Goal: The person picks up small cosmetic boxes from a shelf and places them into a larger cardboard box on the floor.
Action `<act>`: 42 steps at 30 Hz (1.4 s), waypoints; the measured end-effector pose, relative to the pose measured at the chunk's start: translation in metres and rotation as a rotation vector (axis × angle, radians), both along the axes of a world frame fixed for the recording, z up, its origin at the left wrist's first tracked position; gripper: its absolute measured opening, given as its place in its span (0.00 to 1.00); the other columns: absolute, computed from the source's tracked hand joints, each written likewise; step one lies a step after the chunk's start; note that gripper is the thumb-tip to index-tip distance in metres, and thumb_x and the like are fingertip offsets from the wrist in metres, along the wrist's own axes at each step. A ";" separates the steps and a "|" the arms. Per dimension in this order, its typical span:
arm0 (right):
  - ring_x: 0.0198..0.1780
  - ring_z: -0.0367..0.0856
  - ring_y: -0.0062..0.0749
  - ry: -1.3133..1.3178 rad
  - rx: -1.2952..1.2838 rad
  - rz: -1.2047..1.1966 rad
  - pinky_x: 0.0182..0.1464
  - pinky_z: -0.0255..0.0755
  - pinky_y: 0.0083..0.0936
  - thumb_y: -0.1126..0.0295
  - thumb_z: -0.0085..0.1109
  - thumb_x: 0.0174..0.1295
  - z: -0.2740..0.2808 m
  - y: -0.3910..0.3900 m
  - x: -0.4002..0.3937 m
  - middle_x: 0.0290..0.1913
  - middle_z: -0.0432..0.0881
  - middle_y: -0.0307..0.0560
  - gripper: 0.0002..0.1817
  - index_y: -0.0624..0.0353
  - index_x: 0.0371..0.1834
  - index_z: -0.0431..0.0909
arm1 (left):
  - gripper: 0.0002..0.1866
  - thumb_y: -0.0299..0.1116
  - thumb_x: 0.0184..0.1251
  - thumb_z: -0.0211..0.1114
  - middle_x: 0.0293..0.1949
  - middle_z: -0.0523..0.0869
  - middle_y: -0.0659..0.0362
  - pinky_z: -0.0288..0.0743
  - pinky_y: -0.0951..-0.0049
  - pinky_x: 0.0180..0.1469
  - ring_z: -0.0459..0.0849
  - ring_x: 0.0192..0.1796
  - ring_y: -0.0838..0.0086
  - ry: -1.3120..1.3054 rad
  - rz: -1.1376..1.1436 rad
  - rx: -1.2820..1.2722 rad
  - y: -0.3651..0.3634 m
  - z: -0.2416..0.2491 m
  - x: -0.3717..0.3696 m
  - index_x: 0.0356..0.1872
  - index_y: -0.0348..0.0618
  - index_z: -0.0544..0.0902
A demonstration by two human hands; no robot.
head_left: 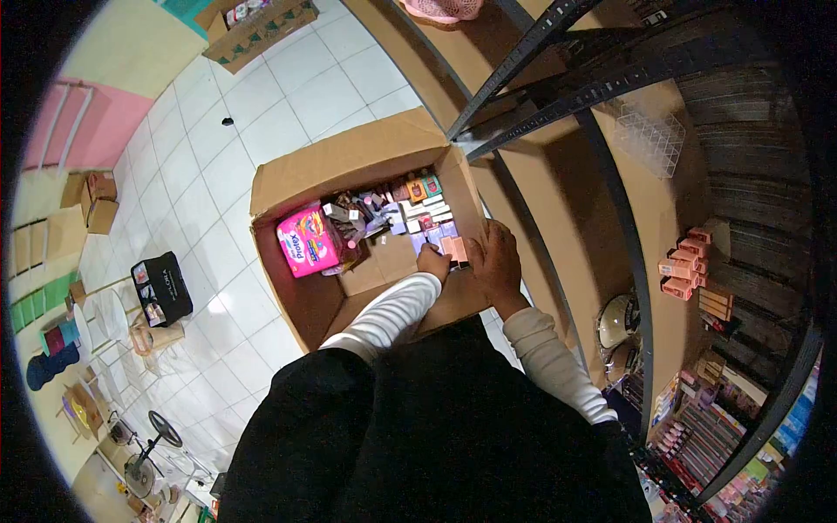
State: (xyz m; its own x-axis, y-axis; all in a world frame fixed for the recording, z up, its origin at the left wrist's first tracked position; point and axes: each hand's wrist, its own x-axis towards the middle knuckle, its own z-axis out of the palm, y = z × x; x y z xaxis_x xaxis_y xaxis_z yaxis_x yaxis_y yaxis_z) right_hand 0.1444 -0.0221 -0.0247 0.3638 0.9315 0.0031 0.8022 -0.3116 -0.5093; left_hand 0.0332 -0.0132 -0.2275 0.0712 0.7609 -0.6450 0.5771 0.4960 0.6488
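Observation:
An open cardboard box (349,148) stands in front of me, with small packaged goods inside. My left hand (433,261) reaches into it at the right side, fingers curled down among small lilac boxes (427,237) and peach boxes (454,247); what the fingers hold, if anything, is hidden. Over the right wall of the cardboard box lies my right hand (497,260), its thumb inside and its fingers along the outer side. A pink Protex pack (308,241) leans at the left end, beside a jumble of dark tubes (353,218). White boxes (427,212) and teal and orange boxes (423,187) fill the far right corner.
Shelving with black metal uprights (623,183) runs along my right, holding stacked peach boxes (686,263) and a clear acrylic organizer (651,139). On the tiled floor to the left lies a black case (162,288). Another cardboard carton (261,35) sits farther ahead.

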 end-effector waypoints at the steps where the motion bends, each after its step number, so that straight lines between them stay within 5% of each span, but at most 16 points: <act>1: 0.52 0.69 0.54 0.005 -0.003 -0.006 0.54 0.64 0.41 0.62 0.53 0.59 0.001 0.000 -0.001 0.49 0.70 0.61 0.22 0.65 0.52 0.65 | 0.23 0.35 0.39 0.74 0.32 0.81 0.48 0.73 0.64 0.40 0.80 0.37 0.56 -0.007 -0.015 -0.002 0.001 0.002 -0.001 0.36 0.39 0.73; 7: 0.52 0.69 0.52 0.001 -0.004 0.001 0.55 0.64 0.39 0.64 0.56 0.58 0.006 0.003 -0.001 0.50 0.71 0.58 0.22 0.66 0.52 0.65 | 0.25 0.36 0.37 0.77 0.28 0.79 0.49 0.73 0.62 0.38 0.78 0.32 0.55 -0.037 -0.033 0.044 0.018 0.050 0.004 0.31 0.37 0.71; 13: 0.52 0.69 0.52 -0.046 0.016 0.003 0.54 0.65 0.39 0.64 0.56 0.58 0.004 0.001 0.000 0.50 0.71 0.59 0.23 0.67 0.52 0.65 | 0.27 0.40 0.38 0.77 0.28 0.79 0.50 0.73 0.66 0.35 0.79 0.31 0.61 -0.003 -0.202 0.145 0.028 0.046 0.001 0.33 0.36 0.70; 23: 0.52 0.69 0.55 -0.005 0.020 0.007 0.54 0.64 0.42 0.61 0.53 0.59 -0.001 0.000 0.004 0.50 0.70 0.63 0.23 0.67 0.52 0.65 | 0.21 0.38 0.40 0.75 0.26 0.81 0.52 0.74 0.69 0.33 0.81 0.29 0.66 -0.122 -0.165 0.076 0.022 0.029 -0.015 0.31 0.34 0.76; 29: 0.53 0.69 0.55 -0.019 0.003 0.016 0.55 0.64 0.41 0.61 0.53 0.59 0.002 0.001 0.004 0.50 0.70 0.62 0.23 0.67 0.52 0.65 | 0.22 0.40 0.41 0.74 0.26 0.81 0.49 0.74 0.66 0.36 0.80 0.29 0.57 -0.056 -0.301 -0.008 0.023 0.016 -0.022 0.33 0.37 0.76; 32: 0.53 0.68 0.55 -0.005 0.020 0.021 0.55 0.64 0.41 0.61 0.53 0.59 0.003 0.002 0.004 0.50 0.70 0.62 0.24 0.68 0.52 0.65 | 0.21 0.37 0.44 0.73 0.27 0.81 0.50 0.73 0.66 0.39 0.81 0.33 0.60 0.034 -0.338 0.150 0.032 0.055 -0.017 0.37 0.36 0.78; 36: 0.53 0.69 0.51 -0.031 0.014 -0.007 0.55 0.64 0.40 0.65 0.57 0.57 0.002 0.003 0.003 0.49 0.71 0.57 0.21 0.65 0.50 0.66 | 0.14 0.29 0.51 0.64 0.35 0.80 0.47 0.71 0.60 0.46 0.77 0.42 0.53 -0.165 -0.509 0.647 0.041 0.064 -0.006 0.39 0.34 0.78; 42: 0.52 0.69 0.53 -0.051 0.045 0.016 0.54 0.64 0.41 0.62 0.55 0.58 0.001 0.001 0.005 0.50 0.71 0.60 0.22 0.66 0.51 0.66 | 0.10 0.24 0.46 0.62 0.38 0.81 0.48 0.70 0.62 0.49 0.77 0.45 0.54 -0.069 -0.751 0.552 0.050 0.053 0.004 0.34 0.39 0.82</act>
